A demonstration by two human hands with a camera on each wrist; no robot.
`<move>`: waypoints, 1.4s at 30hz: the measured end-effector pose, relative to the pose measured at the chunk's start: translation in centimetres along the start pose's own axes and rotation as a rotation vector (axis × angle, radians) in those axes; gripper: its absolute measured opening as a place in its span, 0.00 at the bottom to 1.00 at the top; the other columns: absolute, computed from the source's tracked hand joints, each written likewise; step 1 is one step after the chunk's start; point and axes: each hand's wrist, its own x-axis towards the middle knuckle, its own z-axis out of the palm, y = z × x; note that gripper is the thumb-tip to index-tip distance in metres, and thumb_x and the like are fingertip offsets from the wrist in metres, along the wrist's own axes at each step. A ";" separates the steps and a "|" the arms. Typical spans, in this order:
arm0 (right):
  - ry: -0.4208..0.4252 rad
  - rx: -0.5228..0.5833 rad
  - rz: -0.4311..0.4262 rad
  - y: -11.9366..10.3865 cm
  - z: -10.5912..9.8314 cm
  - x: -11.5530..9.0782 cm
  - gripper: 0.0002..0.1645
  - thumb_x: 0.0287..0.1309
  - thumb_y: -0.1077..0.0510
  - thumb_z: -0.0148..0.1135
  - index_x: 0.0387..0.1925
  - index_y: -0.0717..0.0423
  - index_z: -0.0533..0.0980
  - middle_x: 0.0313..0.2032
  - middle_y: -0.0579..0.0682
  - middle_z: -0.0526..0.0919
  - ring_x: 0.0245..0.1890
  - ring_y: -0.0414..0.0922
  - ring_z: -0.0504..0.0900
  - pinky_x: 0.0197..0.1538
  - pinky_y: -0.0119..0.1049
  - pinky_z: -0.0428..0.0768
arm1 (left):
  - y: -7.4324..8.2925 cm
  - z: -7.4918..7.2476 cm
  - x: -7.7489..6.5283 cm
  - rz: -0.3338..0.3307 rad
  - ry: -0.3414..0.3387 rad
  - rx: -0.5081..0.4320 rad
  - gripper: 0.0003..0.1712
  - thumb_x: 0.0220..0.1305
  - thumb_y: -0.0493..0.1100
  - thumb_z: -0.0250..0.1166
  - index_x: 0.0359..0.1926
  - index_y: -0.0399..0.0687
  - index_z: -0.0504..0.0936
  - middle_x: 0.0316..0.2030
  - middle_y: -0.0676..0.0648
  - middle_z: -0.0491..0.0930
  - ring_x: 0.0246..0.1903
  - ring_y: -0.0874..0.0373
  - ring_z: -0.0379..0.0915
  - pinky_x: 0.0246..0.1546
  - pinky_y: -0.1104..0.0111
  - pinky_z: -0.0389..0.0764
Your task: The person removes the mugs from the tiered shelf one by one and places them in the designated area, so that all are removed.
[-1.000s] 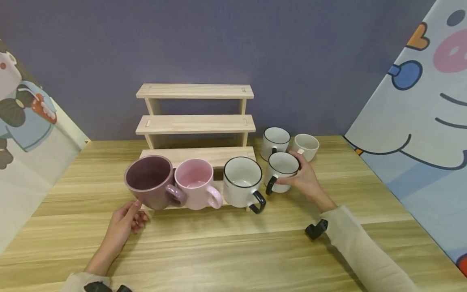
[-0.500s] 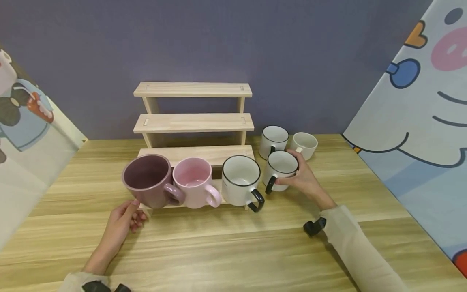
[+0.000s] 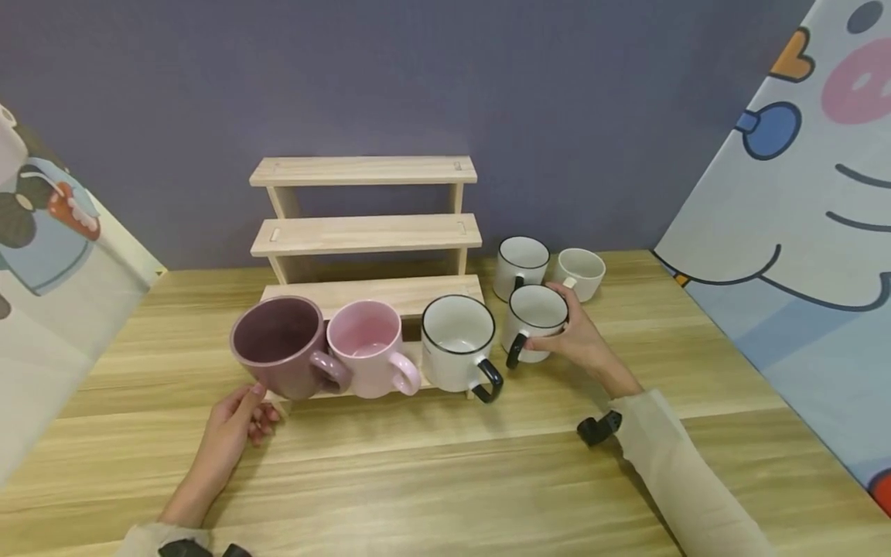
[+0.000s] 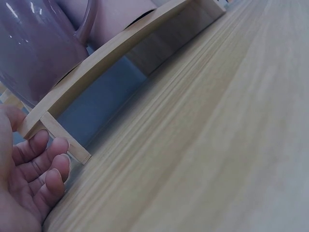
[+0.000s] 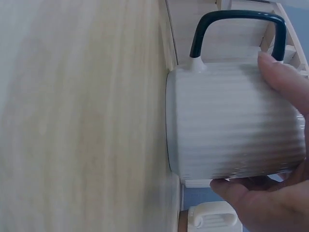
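Note:
My right hand (image 3: 581, 336) grips a white mug (image 5: 236, 121) with a black rim and black handle, thumb near the handle and fingers round the far side. In the right wrist view its ribbed wall shows. My left hand (image 3: 233, 422) holds the front left corner of the stepped wooden shelf (image 4: 72, 84), thumb at the board's end and fingers curled below by the leg. On that lowest board stand a large purple mug (image 3: 281, 348), a pink mug (image 3: 372, 356) and a white black-rimmed mug (image 3: 455, 348), handles turned toward the front right.
Behind the gripped mug stand another black-rimmed white mug (image 3: 522, 267) and a small cream cup (image 3: 581, 275). The shelf's upper boards (image 3: 365, 236) rise toward the grey wall (image 3: 362, 77). Printed panels border the wooden table (image 3: 418, 480) on both sides.
The head view has shifted slightly. Both hands keep their places, and the mugs and shelf stay where they were.

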 end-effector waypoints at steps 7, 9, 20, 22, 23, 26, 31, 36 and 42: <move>-0.016 -0.001 0.007 -0.4 0.1 0.2 0.62 0.39 0.68 0.75 0.71 0.52 0.46 0.62 0.66 0.62 0.59 0.62 0.67 0.63 0.53 0.62 | 0.3 -0.3 -0.1 0.020 0.011 0.044 0.18 0.75 0.45 0.46 0.30 0.60 0.78 0.19 0.58 0.77 0.17 0.68 0.69 0.15 0.75 0.71; -0.020 0.003 0.009 -0.4 0.1 0.2 0.62 0.40 0.69 0.75 0.71 0.52 0.46 0.62 0.66 0.62 0.59 0.62 0.67 0.63 0.53 0.62 | 0.3 -0.3 -0.2 0.026 0.006 0.041 0.18 0.75 0.44 0.46 0.30 0.60 0.78 0.19 0.58 0.77 0.17 0.68 0.69 0.15 0.75 0.71; -0.001 -0.121 -0.029 -1.6 -0.5 -0.4 0.63 0.39 0.64 0.77 0.72 0.57 0.48 0.66 0.65 0.61 0.65 0.61 0.62 0.68 0.58 0.56 | 0.2 0.0 -0.1 0.002 -0.001 0.019 0.18 0.75 0.46 0.46 0.29 0.58 0.78 0.19 0.58 0.77 0.16 0.68 0.69 0.15 0.75 0.71; 0.013 -0.151 -0.058 -1.7 -0.5 -0.4 0.63 0.37 0.64 0.78 0.71 0.59 0.50 0.67 0.64 0.59 0.66 0.61 0.60 0.69 0.58 0.54 | 0.3 0.1 -0.1 0.003 0.000 0.011 0.18 0.75 0.46 0.47 0.28 0.55 0.78 0.19 0.58 0.77 0.16 0.68 0.69 0.14 0.75 0.71; 0.017 -0.166 -0.067 -1.8 -0.5 -0.4 0.63 0.37 0.64 0.78 0.71 0.59 0.50 0.68 0.63 0.58 0.67 0.60 0.59 0.70 0.58 0.53 | 0.3 0.1 -0.1 0.005 0.000 0.010 0.18 0.75 0.46 0.47 0.28 0.55 0.78 0.19 0.58 0.77 0.16 0.68 0.69 0.14 0.75 0.71; 0.008 -0.191 -0.062 -2.3 -0.5 -0.6 0.62 0.37 0.63 0.78 0.71 0.58 0.51 0.69 0.63 0.57 0.68 0.60 0.57 0.69 0.60 0.52 | 0.3 0.1 -0.2 0.005 -0.002 0.006 0.18 0.75 0.46 0.47 0.28 0.54 0.78 0.19 0.58 0.77 0.16 0.68 0.69 0.14 0.75 0.71; -0.008 -0.208 -0.061 -3.0 -0.4 -0.8 0.61 0.37 0.62 0.78 0.71 0.57 0.52 0.69 0.62 0.56 0.69 0.61 0.55 0.69 0.62 0.51 | 0.2 0.0 -0.2 0.004 -0.003 0.007 0.18 0.75 0.45 0.47 0.28 0.54 0.78 0.19 0.57 0.78 0.16 0.67 0.69 0.15 0.75 0.71; -0.009 -0.220 -0.100 -3.5 -0.2 -0.8 0.60 0.36 0.62 0.79 0.70 0.57 0.56 0.70 0.60 0.54 0.70 0.59 0.53 0.69 0.61 0.52 | 0.2 -0.1 -0.3 0.000 -0.004 0.010 0.18 0.75 0.45 0.47 0.29 0.56 0.78 0.19 0.57 0.78 0.17 0.67 0.69 0.15 0.75 0.71; -0.009 -0.241 -0.113 -4.1 0.0 -0.9 0.58 0.36 0.61 0.79 0.69 0.57 0.57 0.72 0.59 0.50 0.72 0.59 0.48 0.69 0.62 0.51 | 0.3 0.0 -0.3 0.001 0.001 0.011 0.17 0.75 0.46 0.47 0.30 0.57 0.79 0.19 0.57 0.78 0.16 0.67 0.69 0.15 0.75 0.71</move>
